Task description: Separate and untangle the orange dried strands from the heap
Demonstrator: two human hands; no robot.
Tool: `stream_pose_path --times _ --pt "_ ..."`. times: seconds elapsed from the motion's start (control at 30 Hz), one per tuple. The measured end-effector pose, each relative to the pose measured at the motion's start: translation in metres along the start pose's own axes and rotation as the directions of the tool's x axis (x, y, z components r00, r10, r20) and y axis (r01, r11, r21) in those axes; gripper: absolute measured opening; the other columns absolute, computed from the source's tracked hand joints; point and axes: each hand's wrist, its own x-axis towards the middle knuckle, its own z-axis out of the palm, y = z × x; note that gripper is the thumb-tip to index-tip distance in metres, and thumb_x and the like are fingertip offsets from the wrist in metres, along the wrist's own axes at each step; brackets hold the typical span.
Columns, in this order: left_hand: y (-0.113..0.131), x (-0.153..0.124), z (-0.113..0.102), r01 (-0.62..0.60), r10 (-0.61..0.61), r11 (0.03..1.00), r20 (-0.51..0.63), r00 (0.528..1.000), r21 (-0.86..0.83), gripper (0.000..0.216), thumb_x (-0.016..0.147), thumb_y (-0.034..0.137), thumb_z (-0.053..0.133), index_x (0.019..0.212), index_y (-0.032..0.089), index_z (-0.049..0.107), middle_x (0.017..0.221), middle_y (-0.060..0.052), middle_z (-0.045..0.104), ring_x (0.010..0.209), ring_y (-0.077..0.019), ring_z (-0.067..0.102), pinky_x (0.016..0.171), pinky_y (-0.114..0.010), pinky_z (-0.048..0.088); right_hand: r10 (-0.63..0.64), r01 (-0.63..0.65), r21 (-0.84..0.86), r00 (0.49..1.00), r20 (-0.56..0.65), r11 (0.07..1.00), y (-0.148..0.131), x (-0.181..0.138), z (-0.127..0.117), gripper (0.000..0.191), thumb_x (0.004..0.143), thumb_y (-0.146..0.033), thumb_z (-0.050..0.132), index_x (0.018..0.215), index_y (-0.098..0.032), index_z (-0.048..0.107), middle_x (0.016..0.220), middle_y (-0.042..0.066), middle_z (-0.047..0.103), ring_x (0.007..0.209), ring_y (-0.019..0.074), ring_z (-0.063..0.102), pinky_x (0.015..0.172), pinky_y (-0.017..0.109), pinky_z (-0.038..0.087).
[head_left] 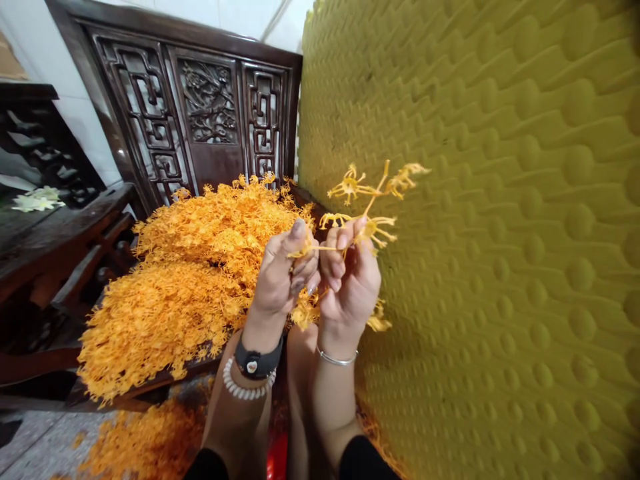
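My right hand (353, 277) pinches a branched orange plastic flower stem (376, 193). Its sprays of thin, curved prongs fan out above and beside my fingertips. Close by on the left, my left hand (285, 270) is closed with the thumb raised, gripping a small orange piece (303, 250). A thin strand runs between that piece and my right fingers. More orange prongs show below the hands, partly hidden by them. A large heap of similar orange plastic pieces (170, 320) lies beyond and to the left of my left hand.
A dark carved wooden backrest (215, 163) rises behind the heap. Along the right stands a tall yellow textured mat (475, 267). More orange pieces (145, 440) lie on the floor at lower left. Dark wooden furniture (35, 247) with a pale flower (37, 199) occupies the far left.
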Motion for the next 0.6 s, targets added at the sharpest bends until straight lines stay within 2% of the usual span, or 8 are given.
stream_pose_path --times 0.1,0.2,0.23,0.3,0.37,0.47,0.53,0.6 --pt "0.001 0.001 -0.003 -0.028 0.022 0.998 -0.109 0.994 -0.054 0.051 0.081 0.052 0.052 0.051 0.021 0.025 0.039 0.009 0.013 0.029 -0.0041 0.009 0.024 -0.019 0.012 -0.027 0.019 0.169 0.999 0.046 0.985 -0.003 0.003 -0.001 0.024 0.079 -0.035 0.056 0.063 -0.022 0.045 0.051 -0.008 0.034 0.034 0.0036 0.014 0.027 0.019 0.012" --pt "0.009 0.005 -0.014 -0.174 0.144 0.98 -0.259 0.955 -0.098 0.046 0.085 0.043 0.05 0.055 0.02 0.025 0.045 0.008 0.009 0.034 -0.005 0.004 0.026 -0.018 0.011 -0.105 0.1 0.274 0.995 0.003 0.957 -0.006 0.013 -0.013 0.032 0.082 -0.037 0.054 0.058 -0.021 0.04 0.046 -0.01 0.022 0.035 0.0048 0.006 0.028 0.019 0.01" --pt "0.012 0.006 -0.019 -0.229 0.186 0.964 -0.276 0.943 -0.132 0.043 0.086 0.04 0.05 0.056 0.02 0.027 0.046 0.008 0.009 0.036 -0.0051 0.003 0.027 -0.017 0.011 -0.134 0.133 0.274 0.991 -0.015 0.953 -0.005 0.016 -0.016 0.034 0.082 -0.039 0.053 0.058 -0.021 0.038 0.045 -0.01 0.02 0.035 0.005 0.006 0.028 0.019 0.011" --pt "0.017 0.008 -0.025 -0.286 0.234 0.935 -0.239 0.942 -0.211 0.036 0.086 0.036 0.05 0.059 0.019 0.035 0.046 0.008 0.013 0.036 -0.0048 0.006 0.028 -0.015 0.014 -0.143 0.143 0.208 0.99 -0.016 0.968 -0.001 0.022 -0.021 0.035 0.082 -0.043 0.052 0.058 -0.022 0.037 0.045 -0.01 0.019 0.034 0.0051 0.008 0.03 0.019 0.013" --pt "0.019 0.009 -0.026 -0.24 0.212 0.942 -0.14 0.967 -0.233 0.022 0.085 0.035 0.052 0.069 0.021 0.05 0.045 0.008 0.023 0.034 -0.0045 0.013 0.028 -0.016 0.017 -0.082 0.081 0.08 0.996 0.015 0.994 0.007 0.023 -0.02 0.034 0.08 -0.043 0.053 0.059 -0.022 0.037 0.046 -0.01 0.021 0.034 0.0049 0.013 0.031 0.019 0.014" --pt "0.017 0.009 -0.021 -0.158 0.15 0.983 -0.087 0.985 -0.091 0.014 0.084 0.033 0.053 0.09 0.022 0.06 0.054 0.005 0.044 0.033 -0.0033 0.023 0.03 -0.018 0.023 -0.055 0.057 -0.132 0.998 0.022 0.99 0.018 0.02 -0.012 0.031 0.08 -0.04 0.055 0.062 -0.021 0.038 0.05 -0.009 0.026 0.038 0.0043 0.018 0.035 0.019 0.016" --pt "0.016 0.009 -0.017 -0.155 0.159 0.987 -0.121 0.98 0.041 0.014 0.083 0.032 0.055 0.089 0.021 0.062 0.063 0.002 0.051 0.034 -0.0025 0.03 0.031 -0.018 0.025 -0.104 0.108 -0.268 0.994 0.029 0.957 0.02 0.016 -0.007 0.031 0.082 -0.039 0.054 0.062 -0.021 0.039 0.053 -0.008 0.029 0.041 0.0043 0.022 0.039 0.019 0.021" --pt "0.014 0.009 -0.016 -0.188 0.208 0.973 -0.161 0.965 0.131 0.014 0.082 0.034 0.058 0.084 0.02 0.062 0.064 0.002 0.05 0.035 -0.0026 0.034 0.033 -0.019 0.026 -0.141 0.15 -0.373 0.989 0.05 0.915 0.018 0.011 -0.004 0.031 0.083 -0.039 0.052 0.062 -0.02 0.04 0.055 -0.006 0.031 0.044 0.0047 0.025 0.042 0.02 0.025"
